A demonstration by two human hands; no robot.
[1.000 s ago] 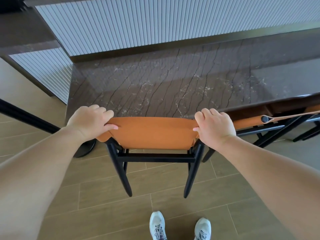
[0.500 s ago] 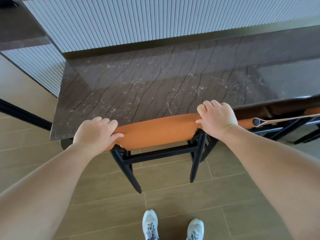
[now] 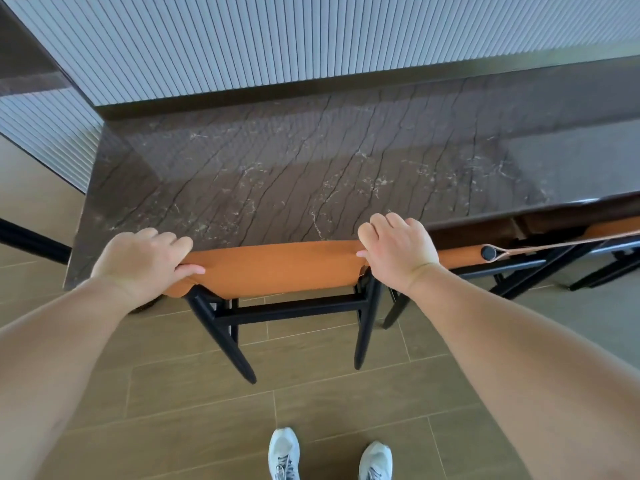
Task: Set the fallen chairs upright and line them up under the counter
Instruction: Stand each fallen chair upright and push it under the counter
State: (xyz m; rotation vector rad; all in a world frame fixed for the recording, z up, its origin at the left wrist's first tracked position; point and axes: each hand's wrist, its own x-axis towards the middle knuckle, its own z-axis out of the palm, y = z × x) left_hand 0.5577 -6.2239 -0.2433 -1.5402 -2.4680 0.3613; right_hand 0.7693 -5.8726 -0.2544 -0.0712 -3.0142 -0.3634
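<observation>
Head view: dark veined stone counter (image 3: 311, 174) below ribbed grey wall (image 3: 277, 39); wood-plank floor (image 3: 194, 410). Chair (image 3: 277, 268) upright, orange backrest running left-right along counter's near edge, seat hidden under counter, black rear legs on floor. Left hand (image 3: 143, 259) grips backrest's left end; right hand (image 3: 398, 252) grips right end. Second chair (image 3: 519, 261) just right, also under counter.

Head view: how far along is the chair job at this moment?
Done: the orange-backed black-legged chair stands upright, its seat tucked under the dark brown marble counter. A second orange chair to its right is also upright at the counter. In hand: the left hand and right hand grip the backrest's ends. Left: final alignment and letting go; no fallen chairs are in view.
</observation>
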